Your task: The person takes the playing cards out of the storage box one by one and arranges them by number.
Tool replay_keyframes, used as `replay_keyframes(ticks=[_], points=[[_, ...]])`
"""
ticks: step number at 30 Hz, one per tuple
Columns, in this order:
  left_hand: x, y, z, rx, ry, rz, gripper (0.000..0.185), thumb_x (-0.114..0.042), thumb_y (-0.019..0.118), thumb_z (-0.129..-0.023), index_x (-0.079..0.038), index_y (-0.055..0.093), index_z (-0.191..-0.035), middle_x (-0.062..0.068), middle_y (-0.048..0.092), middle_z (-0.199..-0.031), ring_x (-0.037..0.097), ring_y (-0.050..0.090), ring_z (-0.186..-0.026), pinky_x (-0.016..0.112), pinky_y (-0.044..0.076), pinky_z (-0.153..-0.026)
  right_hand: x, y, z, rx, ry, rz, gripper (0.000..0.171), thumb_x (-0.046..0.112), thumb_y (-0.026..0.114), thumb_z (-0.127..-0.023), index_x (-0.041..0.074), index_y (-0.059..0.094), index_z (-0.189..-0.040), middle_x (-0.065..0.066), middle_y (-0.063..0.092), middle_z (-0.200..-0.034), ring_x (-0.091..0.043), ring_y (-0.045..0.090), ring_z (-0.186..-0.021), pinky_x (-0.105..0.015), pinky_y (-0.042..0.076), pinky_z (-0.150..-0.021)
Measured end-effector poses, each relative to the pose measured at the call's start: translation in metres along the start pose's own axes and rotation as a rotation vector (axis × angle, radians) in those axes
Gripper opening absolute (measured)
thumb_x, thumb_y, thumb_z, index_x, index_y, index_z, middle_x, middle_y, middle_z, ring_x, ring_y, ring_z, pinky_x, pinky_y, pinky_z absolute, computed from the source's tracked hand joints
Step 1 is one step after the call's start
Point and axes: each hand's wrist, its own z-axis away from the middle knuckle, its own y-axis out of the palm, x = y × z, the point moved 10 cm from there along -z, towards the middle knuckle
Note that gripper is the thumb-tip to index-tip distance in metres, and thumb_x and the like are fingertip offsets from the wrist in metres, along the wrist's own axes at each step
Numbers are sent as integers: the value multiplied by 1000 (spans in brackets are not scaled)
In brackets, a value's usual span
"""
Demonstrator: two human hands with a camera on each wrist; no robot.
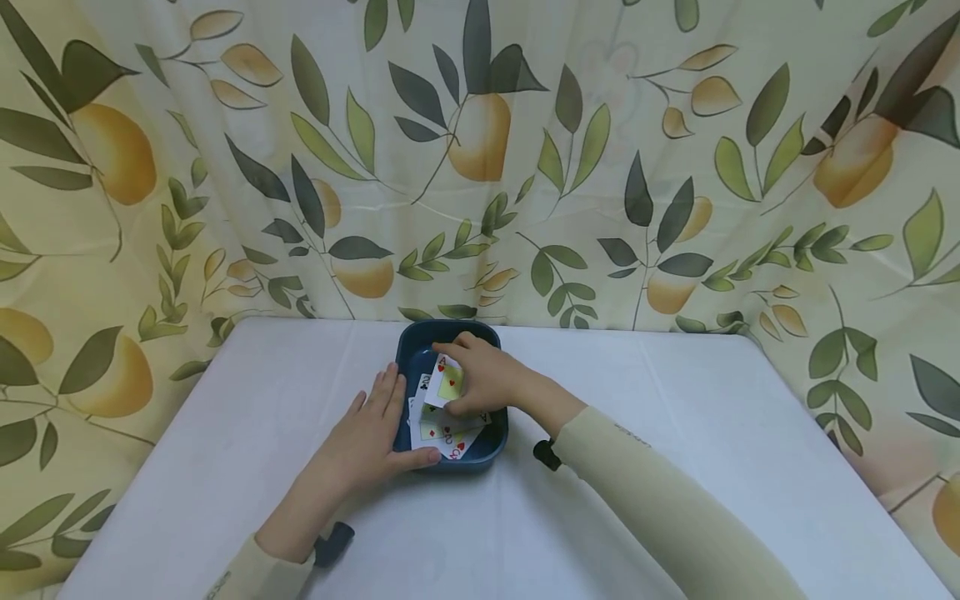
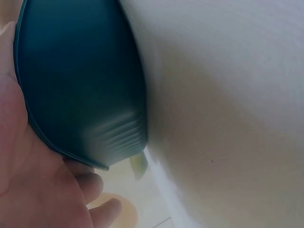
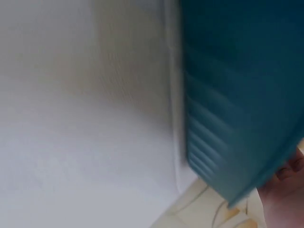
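A dark blue bin point(image 1: 480, 457) with ribbed sides stands on the white table, and several loose playing cards point(image 1: 442, 429) lie fanned in its front part. My left hand point(image 1: 372, 423) rests along the bin's left rim, fingers straight and thumb reaching over the front rim. In the left wrist view its palm is beside the bin's wall point(image 2: 80, 71). Over the bin, my right hand point(image 1: 483, 375) pinches a playing card point(image 1: 446, 380) with red hearts between thumb and fingers. The right wrist view catches only part of that hand point(image 3: 285, 194) behind the bin's rim.
The white table point(image 1: 637, 400) extends to both sides of the bin. Close behind its back edge hangs a curtain point(image 1: 585, 208) printed with fruit and leaves. A dark strap piece point(image 1: 333, 543) sits at the left wrist and another point(image 1: 547, 455) at the right.
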Motion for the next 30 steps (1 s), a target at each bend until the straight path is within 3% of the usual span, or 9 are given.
replay_keyframes(ticks=[7, 14, 19, 30], points=[[-1, 0, -1, 3, -1, -1, 121, -79, 61, -78, 2, 20, -157, 18, 7, -167, 35, 11, -154, 57, 21, -120, -3, -22, 7, -4, 5, 8, 96, 43, 83, -72, 11, 42, -152, -8, 49, -135, -18, 52, -106, -31, 52, -90], [-2, -2, -1, -10, 0, 7, 120, -79, 62, -77, 2, 22, -156, 18, 7, -167, 35, 11, -154, 56, 21, -120, -11, -49, 15, -37, 15, 18, 90, 39, 84, -71, 13, 47, -149, -8, 48, -133, -22, 50, -107, -33, 53, -87], [0, 0, -1, -4, -7, 6, 121, -80, 63, -76, 1, 21, -157, 17, 6, -167, 34, 10, -154, 55, 20, -120, -21, -65, 21, -57, 22, 29, 90, 36, 84, -71, 12, 46, -149, -10, 44, -142, -24, 48, -115, -36, 52, -92], [-1, -2, 0, -8, -17, 7, 121, -77, 65, -76, 2, 23, -157, 18, 7, -167, 35, 12, -153, 56, 21, -120, -45, -75, 30, -56, 40, 24, 92, 28, 85, -70, 12, 44, -150, -10, 45, -138, -24, 47, -111, -33, 50, -87]])
